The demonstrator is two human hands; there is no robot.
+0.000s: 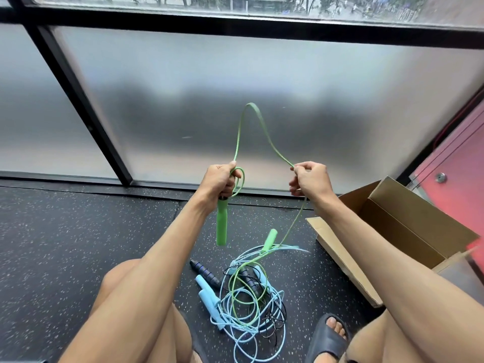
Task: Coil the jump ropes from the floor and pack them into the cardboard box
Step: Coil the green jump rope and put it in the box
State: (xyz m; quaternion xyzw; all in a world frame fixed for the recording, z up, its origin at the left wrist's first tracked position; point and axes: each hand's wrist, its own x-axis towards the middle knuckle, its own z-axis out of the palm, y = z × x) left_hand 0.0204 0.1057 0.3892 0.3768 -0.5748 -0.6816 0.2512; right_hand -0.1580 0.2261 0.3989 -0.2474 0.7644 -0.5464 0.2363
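Person seated on dark speckled floor [78,244], facing frosted window [235,87]. Left hand [222,179] clenched round top of one green handle [221,224], which hangs straight down; a small loop of green rope [252,104] sits at the fist. Rope arches up between the hands. Right hand [310,179] pinches it between thumb and forefinger, remaining fingers curled. From there it drops to the floor pile, near and centre. Second green handle [269,239] lies at far edge of pile, close to the box [408,224]. Pile: light-blue rope [246,328] and black rope [272,323] tangled with green loops; blue handles [207,294] and a dark handle [205,273] on its left. Box on floor at right, open, flaps spread. Sandal [327,339] near right.
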